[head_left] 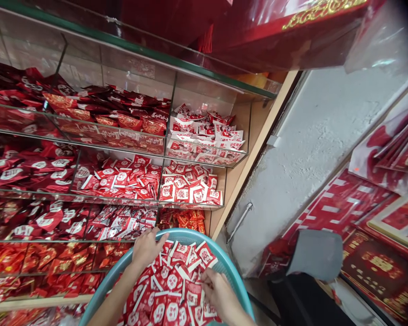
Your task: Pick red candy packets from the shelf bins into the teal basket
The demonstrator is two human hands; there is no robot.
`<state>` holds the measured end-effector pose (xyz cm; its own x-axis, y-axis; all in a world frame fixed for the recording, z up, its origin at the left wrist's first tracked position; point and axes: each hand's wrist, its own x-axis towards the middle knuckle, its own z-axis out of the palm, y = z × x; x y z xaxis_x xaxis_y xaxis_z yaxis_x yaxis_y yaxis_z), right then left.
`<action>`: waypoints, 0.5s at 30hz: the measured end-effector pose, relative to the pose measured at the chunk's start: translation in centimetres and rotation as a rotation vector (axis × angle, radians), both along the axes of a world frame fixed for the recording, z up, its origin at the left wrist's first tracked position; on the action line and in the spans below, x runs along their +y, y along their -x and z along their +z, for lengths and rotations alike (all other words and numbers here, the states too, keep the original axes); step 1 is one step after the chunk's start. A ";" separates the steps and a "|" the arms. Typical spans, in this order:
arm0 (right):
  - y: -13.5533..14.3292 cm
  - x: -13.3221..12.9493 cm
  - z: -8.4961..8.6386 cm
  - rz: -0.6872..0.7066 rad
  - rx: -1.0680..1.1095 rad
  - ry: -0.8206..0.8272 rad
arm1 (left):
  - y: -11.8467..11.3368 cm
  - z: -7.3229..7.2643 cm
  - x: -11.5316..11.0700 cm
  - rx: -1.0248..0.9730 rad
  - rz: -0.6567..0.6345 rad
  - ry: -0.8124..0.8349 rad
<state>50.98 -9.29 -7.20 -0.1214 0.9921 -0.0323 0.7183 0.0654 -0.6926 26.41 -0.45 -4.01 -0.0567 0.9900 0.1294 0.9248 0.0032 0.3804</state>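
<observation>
A teal plastic basket (240, 283) full of small red-and-white packets (172, 280) fills the bottom centre. At its far rim, on the left, is my left hand (148, 248), its fingers bent over the edge with the thumb reaching inward; it grips the rim. My right hand (217, 290) is inside the basket on the right, fingers curled down at the packets. What lies between those fingertips is too small to make out. Just beyond the rim, a shelf compartment holds similar red-and-white packets (190, 185).
Glass-fronted shelves (139, 201) with red packets stretch to the left. Overhead runs a green glass shelf edge (156, 56) under large red boxes. A grey wall (309, 136) stands to the right, with a grey chair (316, 254) and red goods lower down.
</observation>
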 end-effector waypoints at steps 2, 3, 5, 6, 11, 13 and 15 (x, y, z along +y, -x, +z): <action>0.0 0.1 1.2 0.017 -0.057 -0.046 | 0.0 0.1 -0.1 0.007 -0.003 -0.003; 0.0 0.3 2.1 0.031 -0.079 -0.065 | -0.1 0.1 -0.1 0.009 -0.002 -0.002; 0.0 1.2 4.5 0.058 -0.113 -0.109 | -0.1 0.3 -0.1 0.010 0.002 0.002; 0.0 1.8 6.0 0.068 -0.121 -0.144 | -0.1 0.3 -0.2 0.010 0.005 0.006; 0.3 6.7 14.6 0.091 -0.108 -0.448 | -0.1 0.3 -0.2 -0.002 0.011 0.011; 0.9 8.9 17.6 0.092 -0.164 -0.546 | -0.1 0.2 -0.2 -0.006 0.011 0.005; 1.6 11.0 19.9 0.067 -0.304 -0.587 | -0.1 0.2 -0.2 -0.009 0.013 0.004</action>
<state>49.34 1.72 12.73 -0.2540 0.8459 0.4690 0.8575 0.4213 -0.2954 26.47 -0.63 -3.85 -0.0711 0.9896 0.1247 0.9213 0.0173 0.3884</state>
